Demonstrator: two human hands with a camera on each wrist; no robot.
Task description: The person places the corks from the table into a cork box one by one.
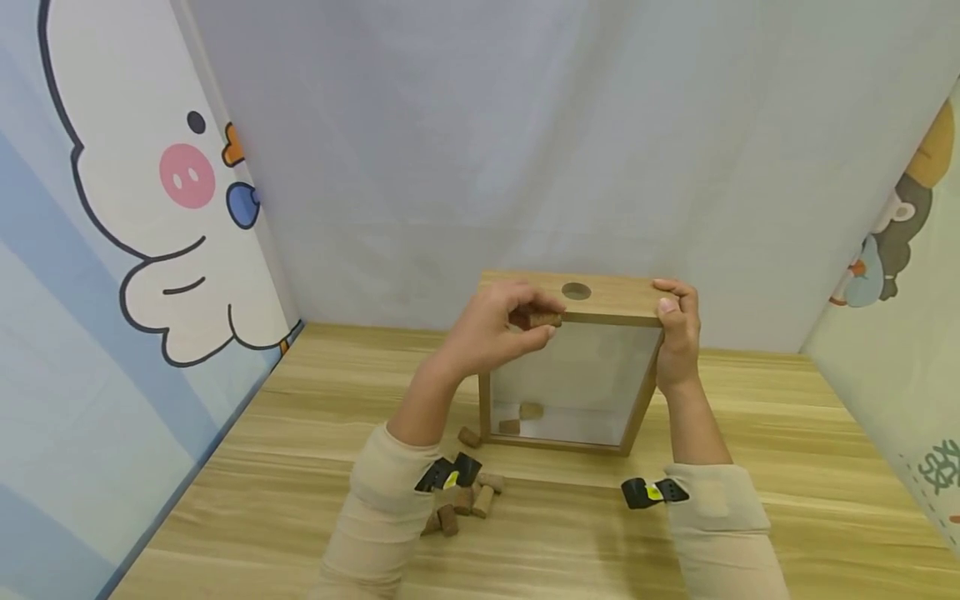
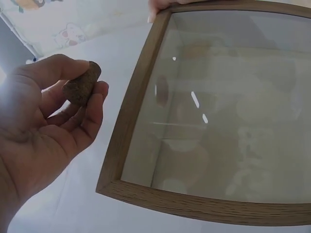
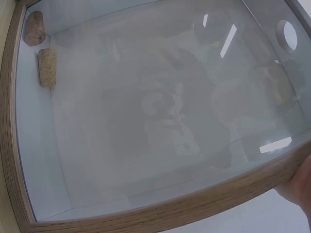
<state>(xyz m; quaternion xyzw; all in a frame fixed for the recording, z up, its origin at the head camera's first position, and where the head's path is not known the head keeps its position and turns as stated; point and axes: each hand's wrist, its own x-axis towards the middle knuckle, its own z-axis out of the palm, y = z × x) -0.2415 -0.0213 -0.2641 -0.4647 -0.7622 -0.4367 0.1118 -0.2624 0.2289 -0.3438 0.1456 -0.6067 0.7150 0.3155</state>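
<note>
My left hand (image 1: 498, 329) pinches a wine cork (image 2: 82, 83) between thumb and fingers, just in front of the top left part of a wooden-framed display box (image 1: 487, 400). The box stands upright with a clear front, and a round hole (image 1: 577, 291) pierces its top. At its upper right corner, my right hand (image 1: 678, 337) grips the frame, thumb in front and fingers over the top. Two corks lie inside on the box floor, one cork (image 3: 35, 28) in the corner and another cork (image 3: 47, 68) beside it.
Several loose corks (image 1: 483, 500) lie on the wood-grain table (image 1: 555, 542) in front of the box, partly behind the left wrist strap. A single cork (image 1: 469, 437) sits by the box's lower left corner. A pale curtain (image 1: 480, 150) hangs close behind.
</note>
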